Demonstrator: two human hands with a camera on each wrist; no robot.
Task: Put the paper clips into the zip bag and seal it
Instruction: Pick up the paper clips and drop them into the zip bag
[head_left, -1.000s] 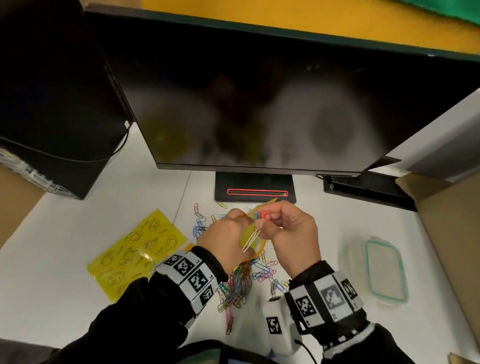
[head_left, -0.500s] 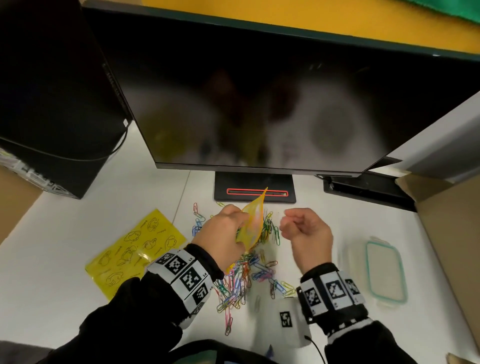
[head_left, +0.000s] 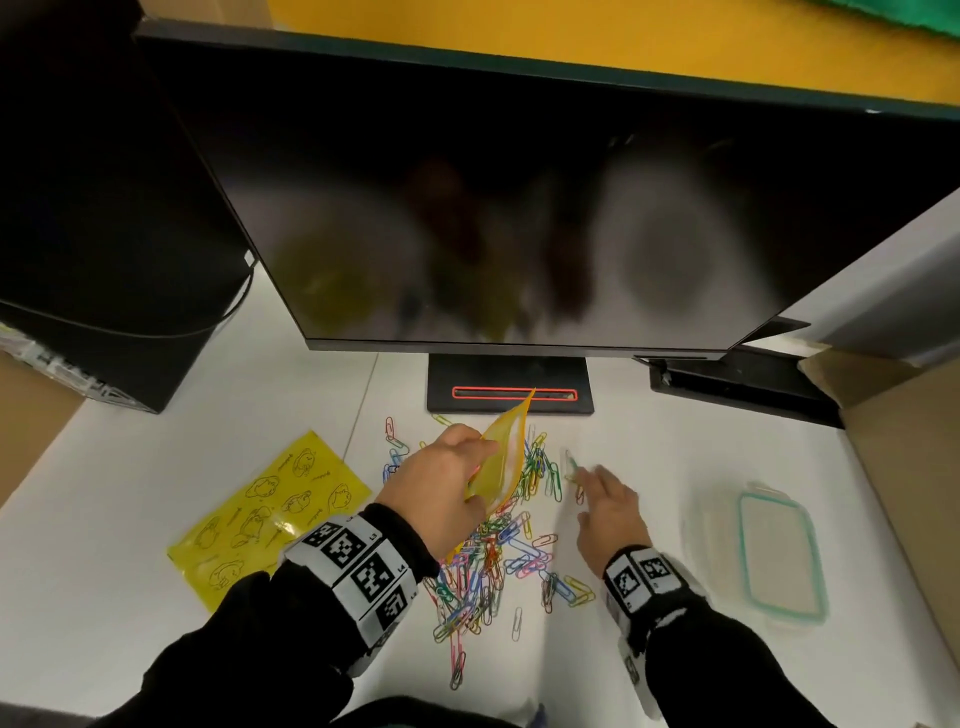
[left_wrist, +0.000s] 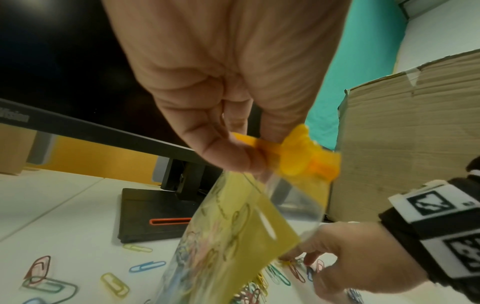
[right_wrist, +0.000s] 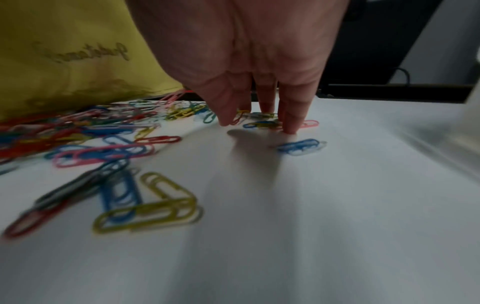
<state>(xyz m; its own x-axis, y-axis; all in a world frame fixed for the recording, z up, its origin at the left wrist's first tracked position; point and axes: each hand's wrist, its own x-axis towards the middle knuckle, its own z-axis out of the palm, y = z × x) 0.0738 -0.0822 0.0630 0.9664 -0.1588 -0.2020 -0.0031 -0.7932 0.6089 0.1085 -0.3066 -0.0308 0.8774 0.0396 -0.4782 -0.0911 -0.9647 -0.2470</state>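
Observation:
My left hand (head_left: 475, 454) pinches the top edge of a yellow zip bag (head_left: 501, 460) and holds it upright above the clip pile. In the left wrist view the fingers (left_wrist: 233, 156) grip beside the orange slider (left_wrist: 309, 160), and the bag's mouth (left_wrist: 285, 205) gapes. Several coloured paper clips (head_left: 485, 556) lie scattered on the white table. My right hand (head_left: 589, 478) is down on the table, right of the bag. Its straight fingertips (right_wrist: 289, 125) touch a few loose clips (right_wrist: 262, 123); none is lifted.
A second yellow zip bag (head_left: 270, 519) lies flat at the left. A clear container lid with a green rim (head_left: 779, 561) lies at the right. The monitor stand base (head_left: 509, 397) is just behind the clips. Cardboard boxes (head_left: 909, 447) flank the table.
My right hand left the bag's mouth, opened, and dropped right and down onto the loose clips. The left hand still holds the bag up.

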